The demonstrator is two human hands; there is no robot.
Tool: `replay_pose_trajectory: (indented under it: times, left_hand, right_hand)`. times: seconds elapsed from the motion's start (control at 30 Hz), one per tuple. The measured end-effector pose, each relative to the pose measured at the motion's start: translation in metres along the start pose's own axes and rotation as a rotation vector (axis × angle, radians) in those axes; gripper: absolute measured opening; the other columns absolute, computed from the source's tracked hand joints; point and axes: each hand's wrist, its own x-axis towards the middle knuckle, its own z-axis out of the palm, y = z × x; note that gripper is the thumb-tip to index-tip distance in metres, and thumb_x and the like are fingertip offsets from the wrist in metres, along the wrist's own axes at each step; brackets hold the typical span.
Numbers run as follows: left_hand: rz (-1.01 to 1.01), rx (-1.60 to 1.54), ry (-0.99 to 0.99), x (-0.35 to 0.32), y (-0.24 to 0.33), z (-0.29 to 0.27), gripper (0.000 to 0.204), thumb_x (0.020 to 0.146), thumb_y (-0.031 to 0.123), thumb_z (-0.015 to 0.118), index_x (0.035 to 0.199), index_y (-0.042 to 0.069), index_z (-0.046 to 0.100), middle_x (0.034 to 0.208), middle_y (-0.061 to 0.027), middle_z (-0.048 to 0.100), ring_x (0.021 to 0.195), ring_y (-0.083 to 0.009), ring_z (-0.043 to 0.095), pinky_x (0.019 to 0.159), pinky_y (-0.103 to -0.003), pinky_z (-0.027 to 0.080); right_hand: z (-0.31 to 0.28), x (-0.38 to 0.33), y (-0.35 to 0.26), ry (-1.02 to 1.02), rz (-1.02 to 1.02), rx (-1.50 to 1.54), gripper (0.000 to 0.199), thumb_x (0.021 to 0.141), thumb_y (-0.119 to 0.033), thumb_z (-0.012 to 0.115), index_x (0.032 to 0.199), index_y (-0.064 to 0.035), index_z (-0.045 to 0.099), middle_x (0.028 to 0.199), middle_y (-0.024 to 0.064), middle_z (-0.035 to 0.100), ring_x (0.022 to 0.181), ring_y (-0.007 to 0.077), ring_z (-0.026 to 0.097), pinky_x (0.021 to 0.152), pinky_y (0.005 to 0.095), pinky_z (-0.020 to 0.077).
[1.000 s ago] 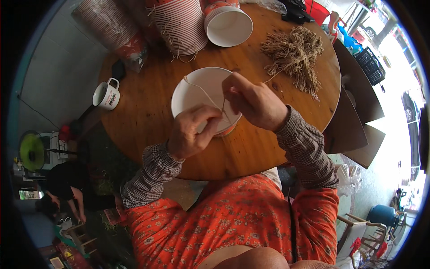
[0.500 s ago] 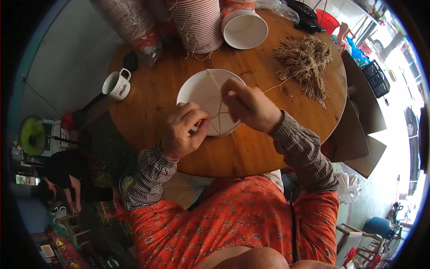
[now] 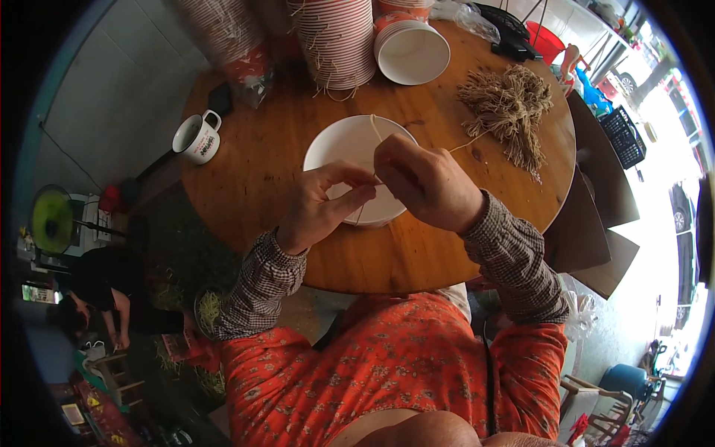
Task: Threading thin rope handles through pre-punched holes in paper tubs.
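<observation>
Left hand [image 3: 324, 203] held low over the near left side of the white tub [image 3: 331, 145], wrist bent inward, thumb and forefinger stretched rightward in a beak, their tips almost meeting; whether cord is pinched there cannot be told. Right hand [image 3: 433, 182] higher and to the right, back of the hand uppermost, fingers curled down into a tight grip on pale cord [image 3: 376, 128], which comes in from the tub's far rim. Fingertips of both hands meet or nearly meet above the tub's mouth; the exact contact is hidden by the right knuckles. A thin strand shows under the left thumb, by the near rim. Forearms angle in from either side, elbows spread, in checked sleeves [image 3: 514, 257] with gathered cuffs, over an orange-red flowered garment [image 3: 387, 357]. Tub sits mouth up on the round wooden table [image 3: 246, 179], near the person and between the forearms. Another strand runs from beside the right hand to a tangled tan cord bundle [image 3: 510, 108], right of the tub. Beyond: a tall tub stack [image 3: 335, 48], an open tub on its side [image 3: 414, 54], and, far left, a white mug [image 3: 197, 139].
</observation>
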Motion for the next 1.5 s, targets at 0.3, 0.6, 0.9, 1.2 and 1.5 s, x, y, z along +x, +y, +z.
replay_pose_trajectory:
  times: [0.3,0.6,0.9,1.2,1.5]
  left_hand:
    - [-0.127,-0.140,0.050,-0.008,0.001,-0.003,0.011,0.088,0.009,0.065,0.091,-0.002,0.064,0.086,-0.0061,0.067,0.081,-0.0097,0.063,0.076,-0.025,0.050]
    - [0.063,0.265,0.181,-0.031,-0.006,0.001,0.007,0.078,0.007,0.069,0.082,0.005,0.063,0.080,-0.0048,0.064,0.077,-0.0204,0.061,0.077,-0.033,0.045]
    - [0.357,0.635,0.094,-0.034,-0.011,0.007,0.013,0.076,0.008,0.072,0.086,0.008,0.063,0.084,-0.0035,0.063,0.084,-0.0213,0.061,0.088,-0.040,0.042]
    - [0.564,0.970,0.129,-0.015,-0.015,0.009,0.022,0.072,0.008,0.073,0.091,0.008,0.063,0.088,-0.0004,0.062,0.083,-0.0172,0.059,0.077,-0.034,0.048]
    - [0.525,0.838,0.356,0.048,-0.030,-0.011,0.019,0.079,0.001,0.069,0.095,0.005,0.060,0.089,-0.0085,0.062,0.079,-0.0278,0.062,0.066,-0.035,0.051]
  right_hand:
    - [0.003,0.000,0.009,0.037,-0.309,-0.382,0.017,0.081,-0.007,0.062,0.096,-0.0026,0.056,0.079,0.0092,0.057,0.069,0.0244,0.062,0.057,0.0351,0.0509]
    - [-0.004,0.008,0.015,0.283,-0.377,-0.760,0.017,0.076,-0.010,0.061,0.088,-0.0031,0.051,0.076,0.0068,0.051,0.070,0.0229,0.059,0.054,0.0343,0.0493]
    - [-0.024,-0.009,0.047,0.325,-0.112,-0.576,0.008,0.082,-0.009,0.059,0.088,-0.0065,0.054,0.077,0.0080,0.053,0.071,0.0268,0.059,0.057,0.0379,0.0488]
    - [0.033,-0.111,0.081,-0.009,-0.128,-0.509,0.030,0.080,-0.007,0.066,0.110,-0.0037,0.061,0.118,0.0148,0.058,0.094,0.0296,0.063,0.069,0.0354,0.0560]
    - [0.011,-0.102,0.098,0.393,-0.029,-0.377,0.033,0.079,0.001,0.061,0.112,-0.0021,0.058,0.115,0.0166,0.059,0.090,0.0325,0.065,0.070,0.0373,0.0557]
